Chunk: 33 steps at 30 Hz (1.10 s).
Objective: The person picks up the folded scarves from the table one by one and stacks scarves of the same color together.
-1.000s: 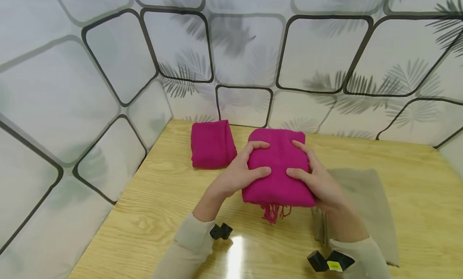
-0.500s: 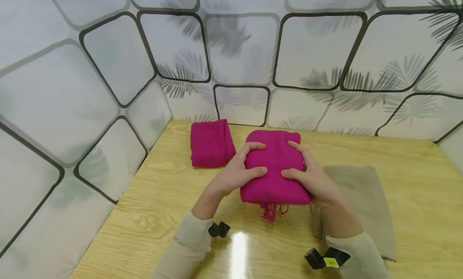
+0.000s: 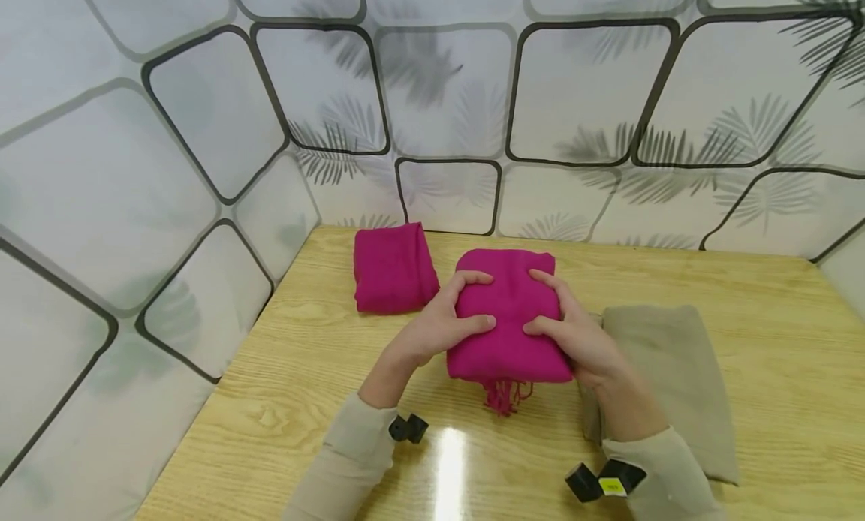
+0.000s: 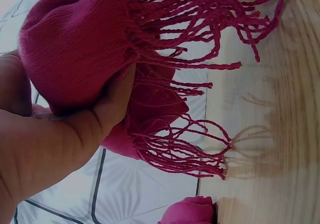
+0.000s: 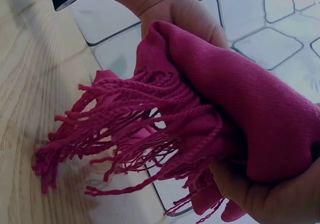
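Note:
A folded magenta scarf point(image 3: 510, 303) is held up over the table by both hands. My left hand point(image 3: 432, 329) grips its left side and my right hand point(image 3: 584, 341) its right side, each with the thumb on the upper face and fingers around the edge. Twisted fringe point(image 4: 200, 29) dangles from the near end, above the wood in both wrist views. From the right wrist view, the scarf point(image 5: 240, 94) shows a thick rolled fold with fringe beneath. Fingers under the scarf are mostly hidden. Behind my left hand, a second folded magenta cloth point(image 3: 392, 269) lies on the table.
A folded olive-beige cloth point(image 3: 669, 378) lies to the right, partly covered by my right forearm. The wood-grain table point(image 3: 290, 386) meets a white patterned wall covering point(image 3: 446, 93) at the back and left. Black wrist devices point(image 3: 604, 480) stick out from the sleeves.
Both hands have shifted slightly left with the scarf, away from the olive-beige cloth. Their grip looks the same. The head view has moved a little.

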Each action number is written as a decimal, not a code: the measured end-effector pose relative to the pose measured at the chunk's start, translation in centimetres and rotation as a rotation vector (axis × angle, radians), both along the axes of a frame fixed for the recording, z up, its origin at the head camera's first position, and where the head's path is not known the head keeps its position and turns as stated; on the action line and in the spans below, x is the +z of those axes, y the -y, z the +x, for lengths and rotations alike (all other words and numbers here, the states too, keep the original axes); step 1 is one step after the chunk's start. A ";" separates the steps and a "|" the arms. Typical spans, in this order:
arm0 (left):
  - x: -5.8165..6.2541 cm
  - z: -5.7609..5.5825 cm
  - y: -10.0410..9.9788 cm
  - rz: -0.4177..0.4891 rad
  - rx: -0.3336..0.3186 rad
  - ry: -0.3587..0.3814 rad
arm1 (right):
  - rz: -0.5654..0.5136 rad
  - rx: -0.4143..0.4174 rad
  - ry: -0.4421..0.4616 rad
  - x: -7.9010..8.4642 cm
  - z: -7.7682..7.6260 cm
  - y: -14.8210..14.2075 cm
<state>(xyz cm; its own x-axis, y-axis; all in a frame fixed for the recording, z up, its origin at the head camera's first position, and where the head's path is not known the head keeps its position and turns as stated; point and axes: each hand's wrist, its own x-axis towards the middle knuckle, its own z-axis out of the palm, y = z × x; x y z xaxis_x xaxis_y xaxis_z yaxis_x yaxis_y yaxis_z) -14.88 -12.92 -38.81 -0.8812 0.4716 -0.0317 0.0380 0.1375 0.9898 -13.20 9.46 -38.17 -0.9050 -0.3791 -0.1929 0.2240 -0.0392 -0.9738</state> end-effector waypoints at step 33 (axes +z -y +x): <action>-1.5 0.3 -0.4 -0.126 -0.150 0.074 | 0.025 0.029 0.061 -2.0 2.8 -0.5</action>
